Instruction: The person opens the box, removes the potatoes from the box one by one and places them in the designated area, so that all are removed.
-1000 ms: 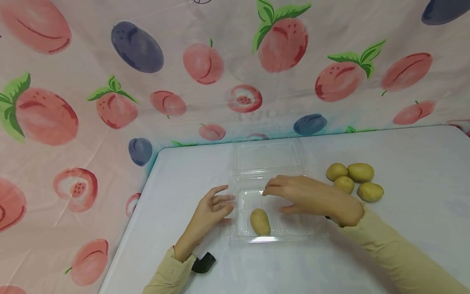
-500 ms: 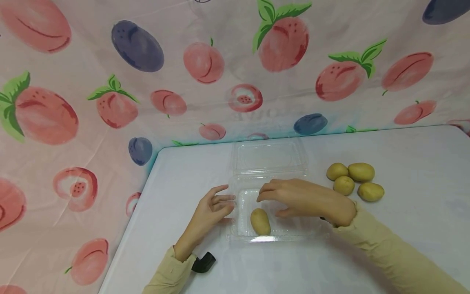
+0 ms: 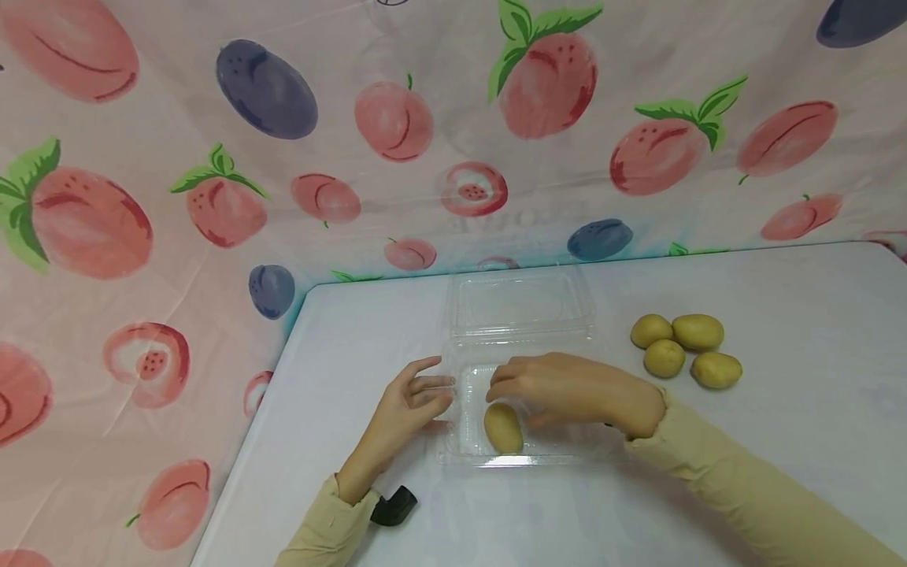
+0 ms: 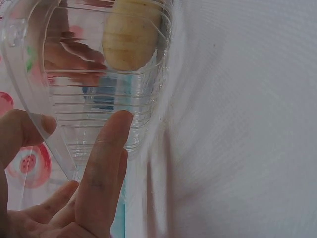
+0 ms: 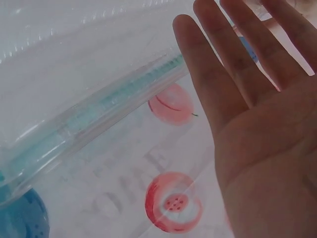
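A clear plastic clamshell container [image 3: 499,462] lies with its lid [image 3: 520,303] folded back. Inside its base is one yellow potato [image 3: 504,429], also seen through the wall in the left wrist view. My left hand [image 3: 402,409] rests at the container's left edge; in the left wrist view its thumb is by the rim and a straight finger [image 4: 104,163] lies along the ribbed wall. Over the base, just above and right of the potato, hovers my right hand [image 3: 567,390]. Its palm [image 5: 272,158] faces the right wrist camera, fingers extended, nothing held.
Several more potatoes [image 3: 664,358] lie grouped on the white table [image 3: 801,441], to the right of the container. Fruit-printed cloth [image 3: 425,47] hangs behind and to the left. A black strap end [image 3: 394,505] shows by the left cuff.
Over the base, my right hand has moved leftward and slightly down, closer to the potato. The left hand, container and potatoes stay where they were.
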The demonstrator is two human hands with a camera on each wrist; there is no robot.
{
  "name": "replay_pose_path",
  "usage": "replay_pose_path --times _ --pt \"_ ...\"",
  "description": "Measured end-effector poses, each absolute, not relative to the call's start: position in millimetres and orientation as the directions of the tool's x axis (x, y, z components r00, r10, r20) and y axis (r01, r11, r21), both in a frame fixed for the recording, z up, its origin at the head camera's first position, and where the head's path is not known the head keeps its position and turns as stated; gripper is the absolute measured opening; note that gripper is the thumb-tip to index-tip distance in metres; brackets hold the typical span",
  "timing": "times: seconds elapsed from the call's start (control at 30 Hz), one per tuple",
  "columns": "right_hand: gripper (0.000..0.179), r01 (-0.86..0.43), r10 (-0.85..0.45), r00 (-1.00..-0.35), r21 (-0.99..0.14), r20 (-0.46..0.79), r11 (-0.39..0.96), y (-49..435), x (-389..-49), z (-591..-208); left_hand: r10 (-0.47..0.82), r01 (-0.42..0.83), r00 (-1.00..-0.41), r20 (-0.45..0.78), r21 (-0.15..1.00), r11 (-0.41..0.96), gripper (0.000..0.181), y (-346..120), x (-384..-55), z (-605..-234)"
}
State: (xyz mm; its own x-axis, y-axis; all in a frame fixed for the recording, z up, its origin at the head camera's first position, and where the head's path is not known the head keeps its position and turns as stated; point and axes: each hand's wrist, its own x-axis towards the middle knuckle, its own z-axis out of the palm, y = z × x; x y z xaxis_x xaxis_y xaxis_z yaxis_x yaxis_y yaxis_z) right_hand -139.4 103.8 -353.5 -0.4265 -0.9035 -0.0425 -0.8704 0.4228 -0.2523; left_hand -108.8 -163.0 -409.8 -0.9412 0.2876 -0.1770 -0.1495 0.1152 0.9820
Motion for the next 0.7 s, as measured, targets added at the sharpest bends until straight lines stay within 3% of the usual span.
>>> replay_pose_path --times 0.37,0.7 --pt "0.035 -0.884 -0.916 -0.399 -0.245 -0.046 0.397 93 -136 -363 0.287 -0.149 -0.942 -0.175 0.983 0.109 0.063 -163 -110 -412" --pt "0.04 -0.901 -0.921 -0.387 -0.193 -0.053 0.389 88 -134 -365 0.276 -0.146 -0.945 -0.176 0.981 0.126 0.064 -164 -109 -412"
